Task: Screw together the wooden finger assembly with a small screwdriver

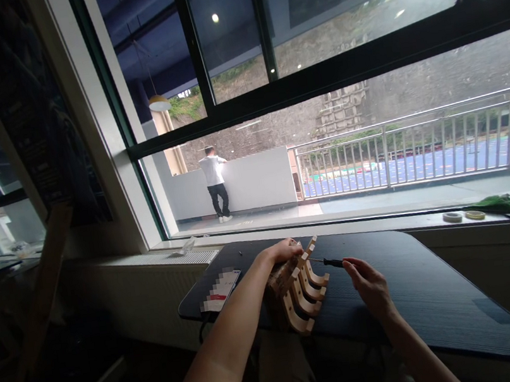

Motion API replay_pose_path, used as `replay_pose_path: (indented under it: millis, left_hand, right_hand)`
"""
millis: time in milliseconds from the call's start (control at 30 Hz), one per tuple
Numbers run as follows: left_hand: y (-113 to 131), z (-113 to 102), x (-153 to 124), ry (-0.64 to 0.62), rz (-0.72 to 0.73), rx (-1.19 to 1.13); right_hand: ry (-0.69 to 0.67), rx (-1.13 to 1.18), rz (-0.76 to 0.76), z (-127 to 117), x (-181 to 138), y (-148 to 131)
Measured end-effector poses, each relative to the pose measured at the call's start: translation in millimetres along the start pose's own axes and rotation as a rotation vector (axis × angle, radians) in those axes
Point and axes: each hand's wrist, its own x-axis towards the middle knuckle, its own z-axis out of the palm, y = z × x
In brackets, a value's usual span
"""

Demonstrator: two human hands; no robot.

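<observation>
A light wooden rack [299,293] with several curved prongs stands on the dark table [424,293] near its front edge. My left hand [282,252] is closed over the rack's top end and holds it. My right hand [367,283] pinches a small black-handled screwdriver [330,262]. The screwdriver's thin shaft points left at the rack's upper part.
A phone [220,290] lies on the table's left end with a cable hanging off. On the windowsill sit tape rolls [452,217], a green object [501,204] and a white scrap [185,246]. Outside the window a person [215,183] stands on a balcony.
</observation>
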Motion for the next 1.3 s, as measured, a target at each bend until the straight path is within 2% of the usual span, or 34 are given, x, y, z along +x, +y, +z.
replay_pose_path:
  millis: [300, 533, 867, 1067, 1300]
  left_hand:
    - [6.2, -2.2, -7.0, -0.019, -0.014, -0.004]
    - [5.2, -1.6, -5.6, 0.001, -0.009, -0.001]
    - [2.6, 0.6, -2.9, 0.018, 0.009, 0.003]
    - [2.7, -0.2, -3.7, 0.018, 0.007, 0.003]
    - [0.3, 0.6, -1.3, 0.011, 0.003, -0.009]
  right_hand:
    - [-0.01, 0.043, -0.036, 0.0, -4.4, -10.4]
    - [-0.051, 0.045, -0.084, -1.5, -2.6, -6.5]
    - [0.033, -0.034, 0.005, -2.4, -2.2, -11.6]
    - [-0.007, -0.01, -0.008, -3.5, -0.6, -4.2]
    - [-0.011, 0.094, -0.013, -1.2, -4.2, -12.2]
